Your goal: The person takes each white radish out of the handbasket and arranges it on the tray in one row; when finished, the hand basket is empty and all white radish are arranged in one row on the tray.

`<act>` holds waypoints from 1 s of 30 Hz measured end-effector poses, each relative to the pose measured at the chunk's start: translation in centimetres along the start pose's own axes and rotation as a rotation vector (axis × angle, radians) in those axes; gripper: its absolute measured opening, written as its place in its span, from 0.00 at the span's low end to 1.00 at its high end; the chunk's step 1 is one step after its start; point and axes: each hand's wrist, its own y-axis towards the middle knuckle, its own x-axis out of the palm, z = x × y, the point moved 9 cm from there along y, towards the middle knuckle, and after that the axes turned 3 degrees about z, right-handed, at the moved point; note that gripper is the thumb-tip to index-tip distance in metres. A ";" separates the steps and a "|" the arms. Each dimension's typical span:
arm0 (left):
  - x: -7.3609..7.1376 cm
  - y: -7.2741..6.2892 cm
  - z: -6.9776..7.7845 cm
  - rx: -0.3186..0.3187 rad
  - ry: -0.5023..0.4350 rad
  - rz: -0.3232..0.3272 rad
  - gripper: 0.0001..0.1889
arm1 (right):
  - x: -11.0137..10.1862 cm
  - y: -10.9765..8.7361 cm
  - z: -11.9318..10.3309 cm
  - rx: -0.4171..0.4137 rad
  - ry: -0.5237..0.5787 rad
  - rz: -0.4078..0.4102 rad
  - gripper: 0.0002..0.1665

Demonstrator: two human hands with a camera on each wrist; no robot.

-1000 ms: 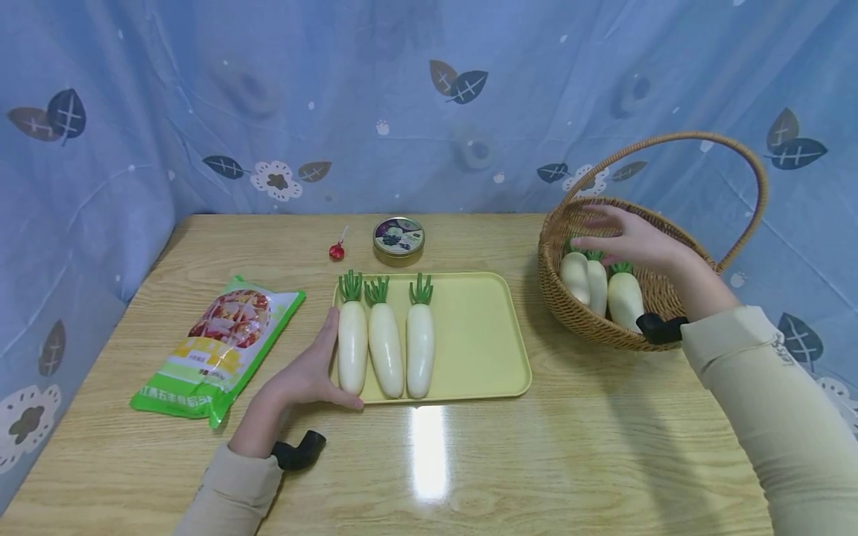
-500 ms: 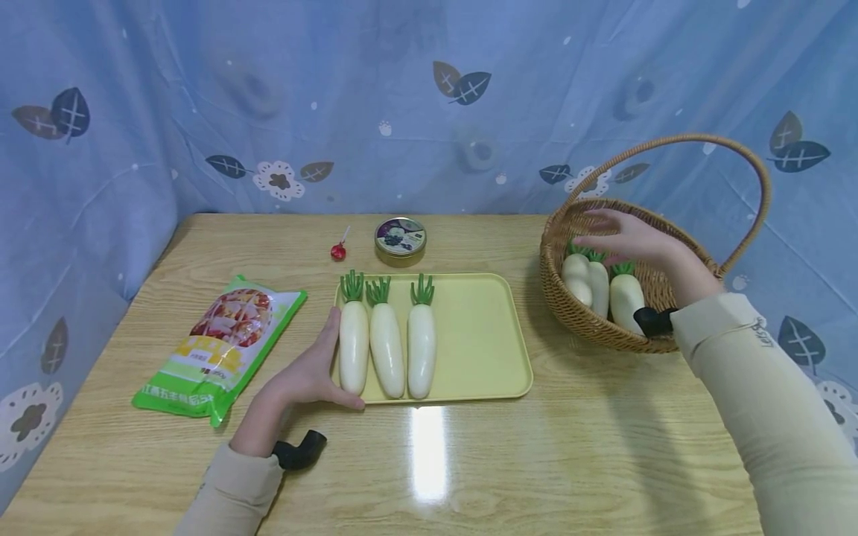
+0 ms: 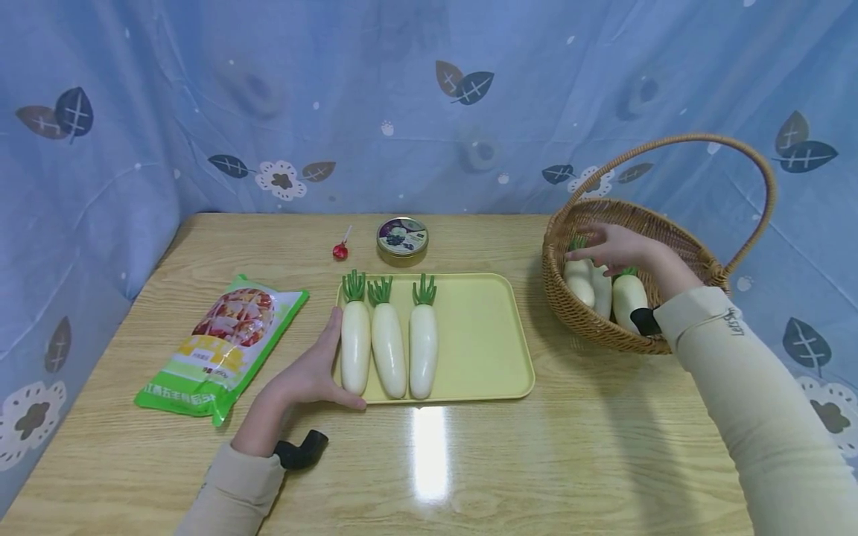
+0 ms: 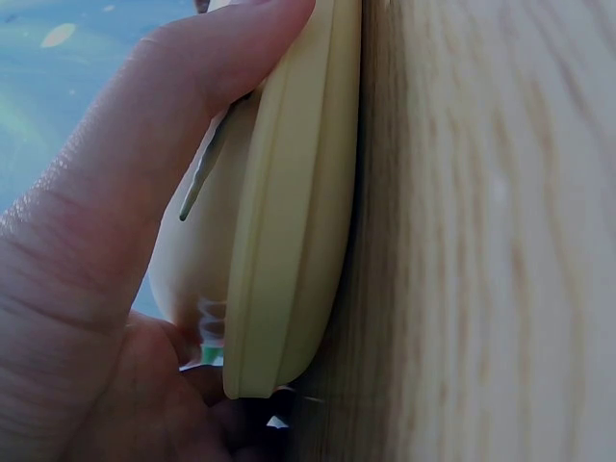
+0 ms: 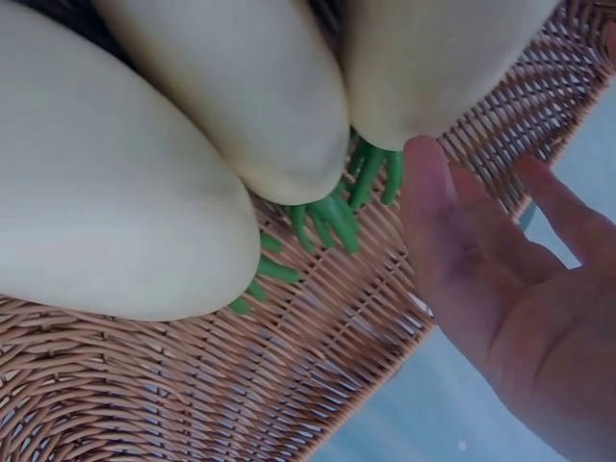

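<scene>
Mind the slip

Wicker basket far right, yellow tray centre, both holding white radishes: probably light, stiff, slick, so I'd grab mid-body. Left hand spread against tray's corner; right hand loose by green tops, gripping nothing.

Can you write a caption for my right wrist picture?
Right hand near three green-topped white radishes in a wicker basket.
</scene>
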 end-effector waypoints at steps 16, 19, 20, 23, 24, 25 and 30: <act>0.0 0.1 0.0 -0.009 0.001 -0.002 0.78 | 2.1 0.8 1.1 0.070 -0.002 -0.139 0.51; 0.0 0.0 0.0 -0.010 -0.002 -0.003 0.78 | 2.6 0.7 1.3 0.092 -0.009 -0.178 0.53; 0.0 0.0 0.1 -0.010 -0.004 -0.004 0.78 | 2.8 0.7 1.3 0.100 -0.011 -0.195 0.53; 0.0 0.0 0.2 -0.009 -0.008 -0.003 0.78 | 3.4 0.8 1.4 0.112 -0.023 -0.238 0.52; 0.0 0.0 0.2 -0.009 -0.009 -0.003 0.78 | 3.5 0.8 1.4 0.110 -0.029 -0.246 0.52; 0.0 0.0 0.2 -0.011 -0.010 -0.003 0.78 | 3.6 0.9 1.3 0.106 -0.031 -0.249 0.50; -0.1 -0.1 0.2 -0.013 -0.004 0.000 0.78 | 3.5 1.1 1.2 0.093 -0.015 -0.243 0.50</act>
